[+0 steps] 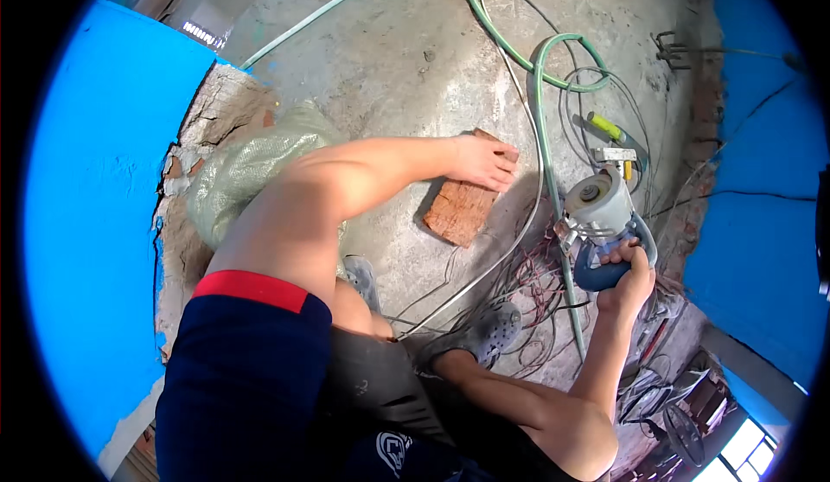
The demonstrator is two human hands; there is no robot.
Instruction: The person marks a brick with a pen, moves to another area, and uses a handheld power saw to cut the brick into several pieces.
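Note:
My left hand (pixel 480 162) lies across the upper part of a rough red brick (pixel 454 221) on the concrete, its fingers curved over the right edge; the thumb is hidden. At the right, my right hand (pixel 633 276) is wrapped round the blue handle of a power tool (pixel 596 198), which has a pale round guard over a disc and a metal fitting at its front. A yellow-green tube-like object (pixel 605 125) lies just beyond the tool. Loose wires and a green hose (pixel 547 136) run between the brick and the tool.
A pale woven sack (pixel 225 184) lies beside broken plaster at the left. Blue walls (pixel 104 179) stand on both sides. My grey clog (pixel 493 335) rests among tangled wires. A pronged metal object (pixel 670 50) is at the back right, with clutter at lower right.

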